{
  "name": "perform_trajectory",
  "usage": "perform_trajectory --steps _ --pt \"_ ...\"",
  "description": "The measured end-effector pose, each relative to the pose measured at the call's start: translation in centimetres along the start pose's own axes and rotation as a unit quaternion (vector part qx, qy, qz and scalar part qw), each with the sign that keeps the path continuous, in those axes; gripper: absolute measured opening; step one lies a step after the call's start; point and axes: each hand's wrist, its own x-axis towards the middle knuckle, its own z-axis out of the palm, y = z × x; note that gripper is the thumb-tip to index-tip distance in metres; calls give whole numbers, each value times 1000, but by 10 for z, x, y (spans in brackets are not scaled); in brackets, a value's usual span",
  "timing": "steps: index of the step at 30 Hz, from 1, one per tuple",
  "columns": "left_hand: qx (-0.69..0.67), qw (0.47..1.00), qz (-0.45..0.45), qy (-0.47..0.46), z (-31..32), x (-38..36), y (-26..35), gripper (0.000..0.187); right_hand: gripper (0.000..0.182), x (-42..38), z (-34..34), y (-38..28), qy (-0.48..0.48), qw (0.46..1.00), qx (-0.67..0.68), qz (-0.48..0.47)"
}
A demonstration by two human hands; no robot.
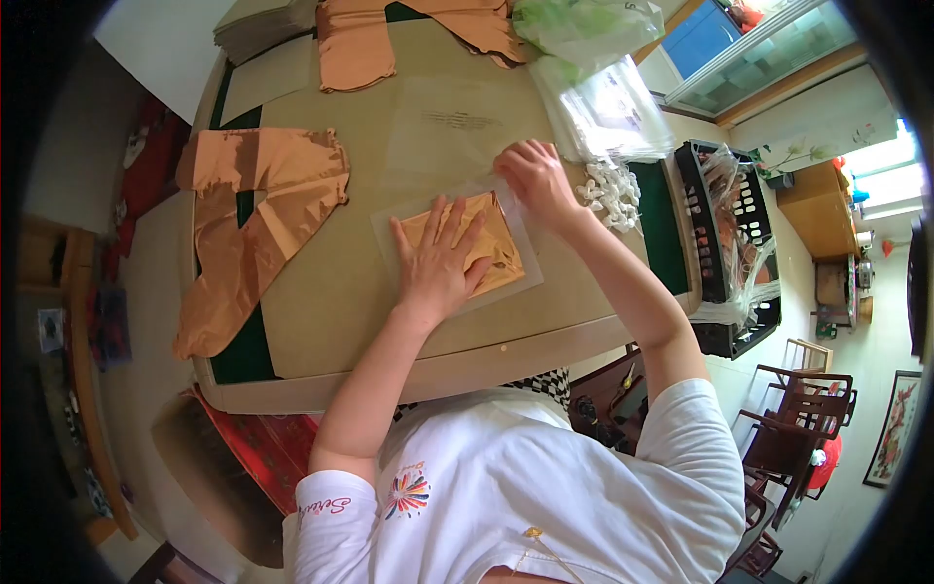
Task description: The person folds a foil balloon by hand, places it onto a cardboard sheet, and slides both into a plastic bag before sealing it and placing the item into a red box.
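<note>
My left hand [438, 258] lies flat with spread fingers on a folded copper-coloured foil piece [501, 255]. The foil sits in a clear plastic bag [475, 300] on the table. To the upper right, my right hand [533, 180] has its fingers bent together at the bag's upper right corner; what they hold, if anything, is too small to make out. Close beside that hand is a pile of small white pieces [611, 195]. A large copper foil shape [258, 214], probably a number balloon, spreads out at the left.
Another copper foil shape [358, 49] lies at the table's far side. Stacked clear bags [608, 107] and a green-white plastic bag [584, 34] are at the far right. Grey sheets [268, 29] sit far left. A black crate [720, 229] stands off the table's right edge [688, 234].
</note>
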Motion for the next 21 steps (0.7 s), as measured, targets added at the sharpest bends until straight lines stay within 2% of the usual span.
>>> perform_trajectory --steps 8,21 --pt "7 999 6 31 3 0 -2 59 10 -19 -9 22 -17 1000 2 -4" --pt "5 1000 8 15 5 0 -2 60 11 -1 5 -7 -40 997 50 -43"
